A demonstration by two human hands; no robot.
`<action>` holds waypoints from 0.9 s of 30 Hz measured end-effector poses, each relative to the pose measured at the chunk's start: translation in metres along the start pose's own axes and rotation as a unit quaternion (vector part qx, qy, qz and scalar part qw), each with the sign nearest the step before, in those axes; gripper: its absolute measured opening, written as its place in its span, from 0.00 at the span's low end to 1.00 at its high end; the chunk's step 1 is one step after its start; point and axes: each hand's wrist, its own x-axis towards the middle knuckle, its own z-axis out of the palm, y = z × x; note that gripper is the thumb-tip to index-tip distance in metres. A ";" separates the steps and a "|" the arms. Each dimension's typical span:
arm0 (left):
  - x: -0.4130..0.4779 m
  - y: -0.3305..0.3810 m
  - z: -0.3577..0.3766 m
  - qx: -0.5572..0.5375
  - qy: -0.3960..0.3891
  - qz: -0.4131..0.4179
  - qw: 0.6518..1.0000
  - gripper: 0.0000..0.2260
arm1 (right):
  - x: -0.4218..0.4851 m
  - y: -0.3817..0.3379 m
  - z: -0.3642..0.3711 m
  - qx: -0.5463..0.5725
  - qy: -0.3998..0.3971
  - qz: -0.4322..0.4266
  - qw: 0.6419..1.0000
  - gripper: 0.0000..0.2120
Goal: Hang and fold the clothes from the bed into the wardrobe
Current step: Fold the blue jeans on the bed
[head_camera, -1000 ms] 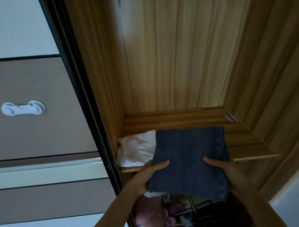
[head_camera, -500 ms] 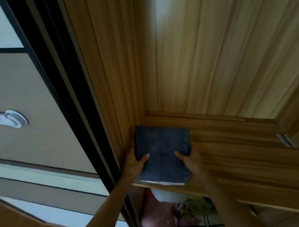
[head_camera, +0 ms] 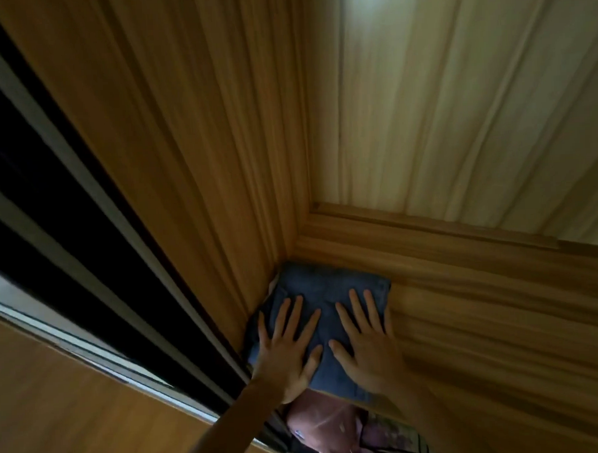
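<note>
1. The wardrobe (head_camera: 191,135) has a wooden shelf (head_camera: 500,320).
2. Folded jeans (head_camera: 327,286) lie in the shelf's left back corner, against the side wall.
3. The left hand (head_camera: 285,346) and right hand (head_camera: 364,346) press flat on the jeans, side by side, fingers spread.
4. Pink cloth (head_camera: 319,420) shows below the shelf.

The left hand (head_camera: 286,350) and right hand (head_camera: 364,346) cover the near half of the folded denim garment (head_camera: 327,286). Beyond the left hand's fingertips a pale sliver (head_camera: 272,286) shows beneath the denim, perhaps another garment, mostly hidden. Below the wrists, pink clothing (head_camera: 319,420) is cut off by the shelf (head_camera: 483,321) and the picture's bottom edge.
</note>
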 end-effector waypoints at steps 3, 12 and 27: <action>0.014 -0.001 -0.002 -0.006 -0.007 -0.026 1.000 0.27 | 0.020 0.007 0.000 0.001 -0.019 0.012 1.000 0.35; 0.023 0.006 -0.025 0.004 -0.044 -0.049 0.998 0.30 | 0.029 0.000 -0.017 0.005 -0.003 0.015 1.000 0.33; -0.063 -0.026 -0.087 -0.224 -0.090 -0.125 0.962 0.12 | -0.001 -0.092 -0.086 0.112 -0.022 -0.052 0.992 0.13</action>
